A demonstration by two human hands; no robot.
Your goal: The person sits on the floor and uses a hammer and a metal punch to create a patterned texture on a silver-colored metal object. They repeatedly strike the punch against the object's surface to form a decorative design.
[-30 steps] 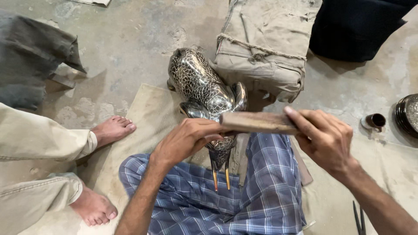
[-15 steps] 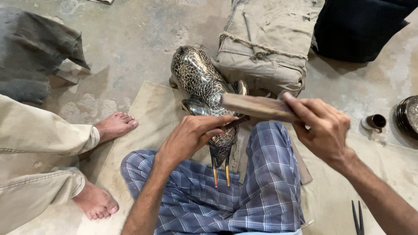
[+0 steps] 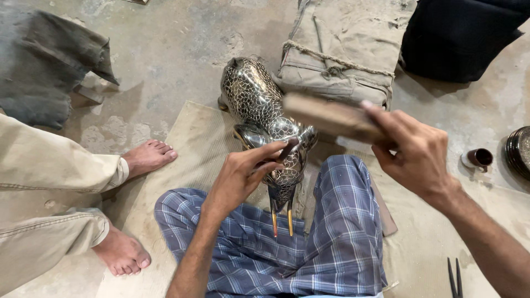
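Note:
A dark metal bird figure (image 3: pixel 259 110) with a fine engraved pattern and a yellow-orange beak lies between my knees on a mat. My left hand (image 3: pixel 245 174) pinches a thin dark rod-like tool (image 3: pixel 287 150) whose tip rests on the bird's neck. My right hand (image 3: pixel 414 152) grips a flat wooden block (image 3: pixel 331 117), blurred, raised above the tool and the bird. My legs in blue checked cloth (image 3: pixel 331 248) frame the bird's head.
Another person's bare feet (image 3: pixel 146 157) and beige trousers (image 3: pixel 49 187) are at the left. A tied khaki bundle (image 3: pixel 342 49) lies behind the bird, a dark bag (image 3: pixel 464 33) at top right. A small cup (image 3: pixel 479 159), round metal plate (image 3: pixel 519 152) and dark tongs (image 3: pixel 455 276) sit right.
My right hand has lifted the wooden block up and back from the tool's head. My left hand keeps the tool on the bird's neck.

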